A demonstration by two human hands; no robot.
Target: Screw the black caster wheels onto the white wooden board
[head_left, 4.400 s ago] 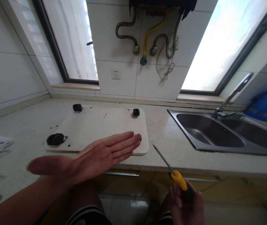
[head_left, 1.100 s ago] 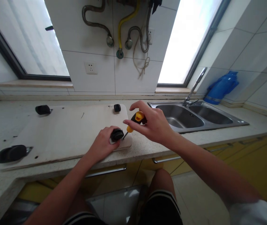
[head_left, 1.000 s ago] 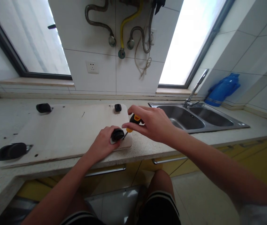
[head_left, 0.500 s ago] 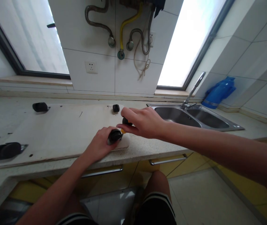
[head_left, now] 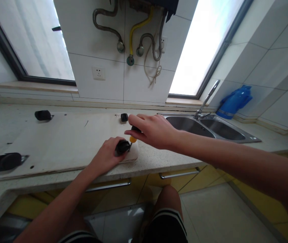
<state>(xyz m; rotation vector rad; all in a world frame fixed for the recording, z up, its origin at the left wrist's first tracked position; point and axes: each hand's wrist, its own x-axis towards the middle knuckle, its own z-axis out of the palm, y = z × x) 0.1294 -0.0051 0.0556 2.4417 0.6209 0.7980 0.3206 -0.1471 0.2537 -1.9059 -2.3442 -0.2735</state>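
The board (head_left: 65,135) has four wheels (head_left: 43,115); left hand (head_left: 106,155) grips one, right hand (head_left: 156,131) a screwdriver (head_left: 133,139). Can't tell if it's tight.

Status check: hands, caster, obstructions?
Left hand on black caster, near right corner of white board. Right hand gripping yellow-and-black screwdriver, angled down beside caster. Screwdriver's tip unclear; no obstruction visible.

Head view: faces forward, down over counter (head_left: 154,155).

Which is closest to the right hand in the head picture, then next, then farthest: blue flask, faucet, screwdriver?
1. Screwdriver: in the right hand.
2. Faucet: rightward, behind the sink basins.
3. Blue flask: farther right, past the faucet.
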